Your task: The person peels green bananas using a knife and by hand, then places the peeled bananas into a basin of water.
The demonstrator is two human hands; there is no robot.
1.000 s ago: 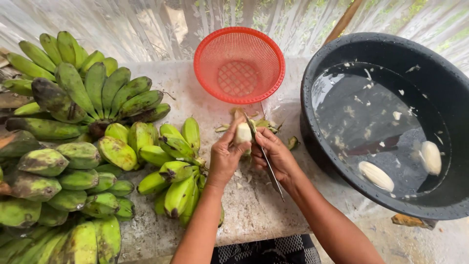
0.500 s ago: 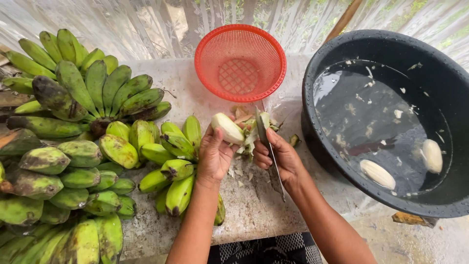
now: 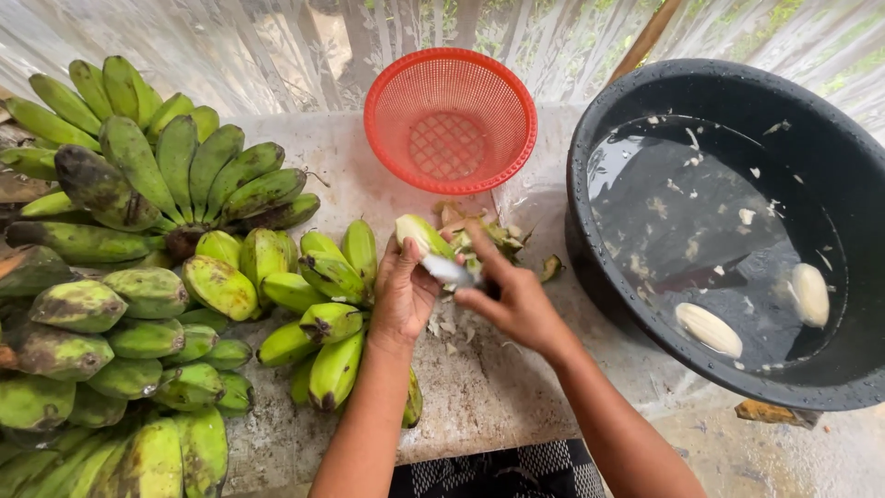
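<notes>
Far left, hands of green bananas [image 3: 138, 277] lie heaped across the stone table [image 3: 479, 387], some skins blotched dark, the heap running from the back edge down to the near corner. A smaller cluster [image 3: 323, 323] sits just beside the left wrist, its fruit touching the forearm.

The left hand [image 3: 403, 293] is closed around a partly peeled banana [image 3: 419, 234] — fingers and thumb pinch its lower part, and the pale, yellow-green tip sticks up and tilts away to the left. The banana is held just above the table, in front of the red basket and between the green cluster and the black tub.

The right hand [image 3: 514, 295] is curled shut on a knife [image 3: 449, 270]; the handle is hidden in the fist and only the grey blade shows, lying across the fruit's lower end and touching it, close against the left thumb. The forefinger points forward along the back of the blade.

Behind both hands lies a small pile of peelings [image 3: 493, 235], with pale scraps scattered on the stone under the wrists. Further back stands a red plastic mesh basket [image 3: 450, 118].

Right — a large black tub [image 3: 728, 231] holds water; two peeled bananas [image 3: 708, 329] float in it, well apart from the hands, among small white flecks.
</notes>
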